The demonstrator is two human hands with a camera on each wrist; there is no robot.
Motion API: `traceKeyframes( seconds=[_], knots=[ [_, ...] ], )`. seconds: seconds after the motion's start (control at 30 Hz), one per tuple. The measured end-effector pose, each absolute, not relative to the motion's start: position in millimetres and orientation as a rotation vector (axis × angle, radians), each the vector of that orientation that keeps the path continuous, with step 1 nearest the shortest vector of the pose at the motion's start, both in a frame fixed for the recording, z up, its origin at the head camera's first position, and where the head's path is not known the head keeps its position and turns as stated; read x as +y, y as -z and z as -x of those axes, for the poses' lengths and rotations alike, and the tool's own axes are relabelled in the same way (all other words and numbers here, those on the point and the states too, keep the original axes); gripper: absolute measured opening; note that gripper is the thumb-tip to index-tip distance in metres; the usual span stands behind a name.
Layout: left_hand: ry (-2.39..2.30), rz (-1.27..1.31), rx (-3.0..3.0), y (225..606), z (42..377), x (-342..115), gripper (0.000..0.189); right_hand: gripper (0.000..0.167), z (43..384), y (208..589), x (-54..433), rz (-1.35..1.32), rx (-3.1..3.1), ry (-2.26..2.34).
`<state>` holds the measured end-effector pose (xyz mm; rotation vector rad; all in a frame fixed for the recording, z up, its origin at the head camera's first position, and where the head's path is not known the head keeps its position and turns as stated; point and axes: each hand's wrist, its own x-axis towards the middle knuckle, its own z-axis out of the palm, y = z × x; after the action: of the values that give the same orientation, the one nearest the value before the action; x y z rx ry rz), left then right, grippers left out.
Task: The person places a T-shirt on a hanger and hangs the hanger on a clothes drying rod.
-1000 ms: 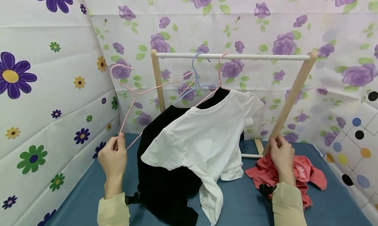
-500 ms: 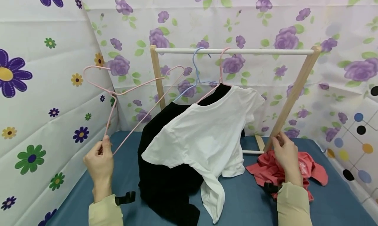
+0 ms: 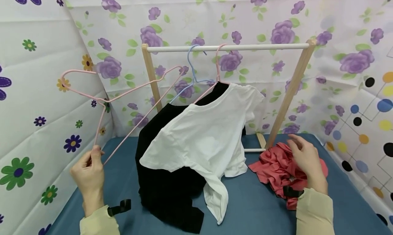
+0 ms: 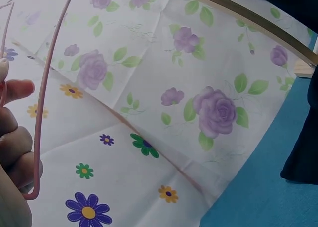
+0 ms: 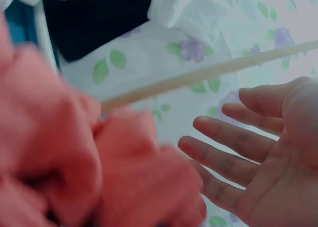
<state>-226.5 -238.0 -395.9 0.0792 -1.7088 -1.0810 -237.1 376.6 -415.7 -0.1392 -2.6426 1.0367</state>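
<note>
At the left of the head view, my left hand (image 3: 89,177) pinches one end of a pink wire hanger (image 3: 132,90), whose hook points up and left. In the left wrist view, fingers (image 4: 15,145) curl round that hanger's end. My right hand (image 3: 307,160) hovers over a crumpled coral-red garment (image 3: 279,166), its fingers spread and holding nothing, as the right wrist view also shows. A white T-shirt (image 3: 205,132) hangs at a slant from a second pink hanger (image 3: 218,64). Behind it, a black garment (image 3: 169,187) hangs by a blue hanger (image 3: 191,62).
A clothes rack has a white rail (image 3: 261,47) and wooden side posts (image 3: 288,95). It stands on a blue tabletop (image 3: 245,207). Flower-printed sheets (image 3: 129,9) close off the back and left, and a dotted sheet (image 3: 368,132) the right.
My left hand has moved left with the pink hanger, bringing it clear of the hanging clothes. My right hand has let go of the rack's right post and opened above the coral-red garment.
</note>
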Motion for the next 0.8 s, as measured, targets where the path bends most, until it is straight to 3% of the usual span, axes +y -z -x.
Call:
traceKeyframes(
  seconds=[0.47,0.8],
  knots=[
    [1.165,-0.101,-1.647,394.8,218.9,-241.5,0.034,0.039,231.9,409.3,444.5,-0.124,-2.722,-0.740],
    [1.179,-0.057,-1.632,378.9,210.8,-228.9,0.036,0.033,256.0,410.4,446.6,-0.319,-2.907,-0.588]
  ],
)
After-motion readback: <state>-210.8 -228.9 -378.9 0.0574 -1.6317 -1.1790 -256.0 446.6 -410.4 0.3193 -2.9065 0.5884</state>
